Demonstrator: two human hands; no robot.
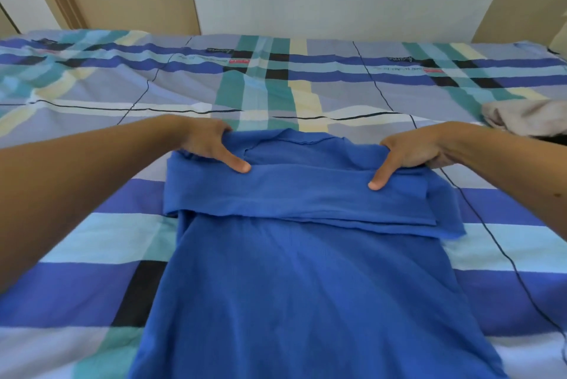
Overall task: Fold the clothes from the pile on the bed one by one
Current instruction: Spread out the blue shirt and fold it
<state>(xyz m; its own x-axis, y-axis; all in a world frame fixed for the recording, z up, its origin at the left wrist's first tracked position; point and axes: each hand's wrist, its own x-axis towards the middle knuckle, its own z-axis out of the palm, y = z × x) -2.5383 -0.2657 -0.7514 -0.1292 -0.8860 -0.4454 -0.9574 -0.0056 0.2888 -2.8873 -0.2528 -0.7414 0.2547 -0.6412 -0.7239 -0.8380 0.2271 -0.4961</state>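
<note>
**A:** Where was the blue shirt (291,280)?

**B:** It lay flat on the bed (92,243), collar at the far end, with the sleeves (291,194) folded across it. The left hand (211,145) and right hand (408,154) each pinched a shoulder, thumb on top and fingers tucked under the cloth.

**A:** And to fold it well?

**B:** I judged both shoulders needed lifting level and together towards the hem. An uneven pull could have slid the sleeves out. Pale clothes (527,120) lay at the right edge.

Left hand (208,145): grips shirt (306,271) fold, thumb lying flat on top.
Right hand (411,154): same grip, thumb flat.
Arms: both outstretched, forearms bare.
</note>
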